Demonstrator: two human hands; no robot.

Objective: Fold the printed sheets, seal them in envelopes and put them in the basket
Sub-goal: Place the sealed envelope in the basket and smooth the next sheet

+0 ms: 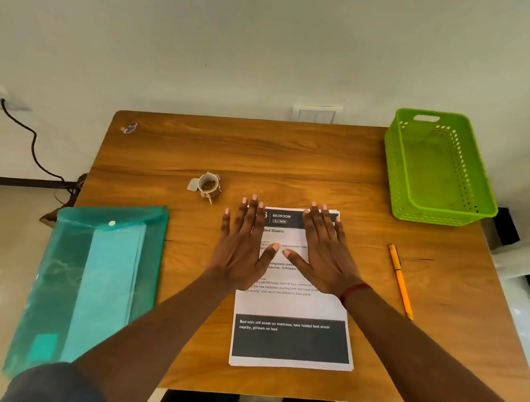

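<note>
A stack of printed sheets point(292, 309) lies flat in the middle of the wooden table point(293, 158), with a dark header reading "BEDROOM" and a dark band near its bottom. My left hand point(243, 247) lies flat with spread fingers over the stack's upper left corner and the table beside it. My right hand point(324, 254) lies flat on the stack's upper right part, thumbs almost meeting. A teal plastic folder point(96, 282) with light envelopes inside lies at the table's left edge. An empty green basket point(436, 171) stands at the back right corner.
A roll of tape point(209, 185) sits just beyond my left hand. An orange pen point(401, 281) lies to the right of the sheets. A small scrap point(129, 128) rests near the back left corner. The wall stands right behind the table.
</note>
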